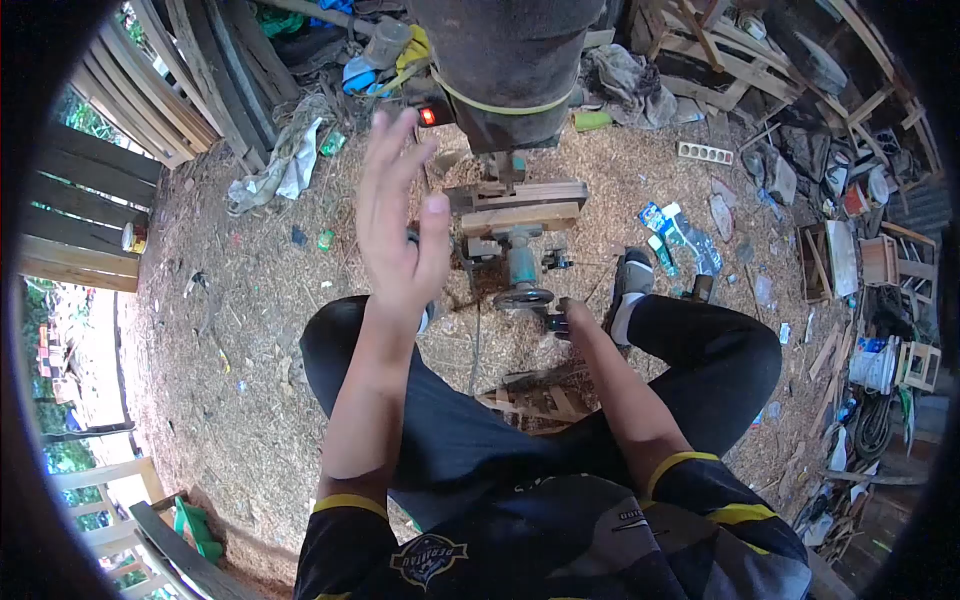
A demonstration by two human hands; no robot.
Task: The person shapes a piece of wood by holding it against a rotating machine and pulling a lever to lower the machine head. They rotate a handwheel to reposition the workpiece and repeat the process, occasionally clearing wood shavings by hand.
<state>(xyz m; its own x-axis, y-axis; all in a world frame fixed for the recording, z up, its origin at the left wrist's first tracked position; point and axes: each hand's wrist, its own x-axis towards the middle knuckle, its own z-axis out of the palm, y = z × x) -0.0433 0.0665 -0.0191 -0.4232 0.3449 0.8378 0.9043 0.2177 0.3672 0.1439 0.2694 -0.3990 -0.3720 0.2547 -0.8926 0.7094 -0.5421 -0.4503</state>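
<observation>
My left hand (395,225) is raised with its fingers stretched out and holds nothing. Its fingertips are close to a small black box with a lit red switch (428,116), beside the large dark cylindrical machine body (510,55). Low by the machine's handwheel (523,298), my right hand (577,316) is closed at a dark handle (557,324), its fingers partly hidden. Under the machine head, wooden pieces (525,208) lie across the vise-like base (521,262). A yellow band (505,107) runs round the body.
Sawdust covers the ground (240,310). A white power strip (705,153) and blue packaging (685,235) lie to the right. Leaning planks (155,85) stand at the left, with scrap wood (740,75) at the back right. A wooden grate-like piece (535,402) lies between my legs.
</observation>
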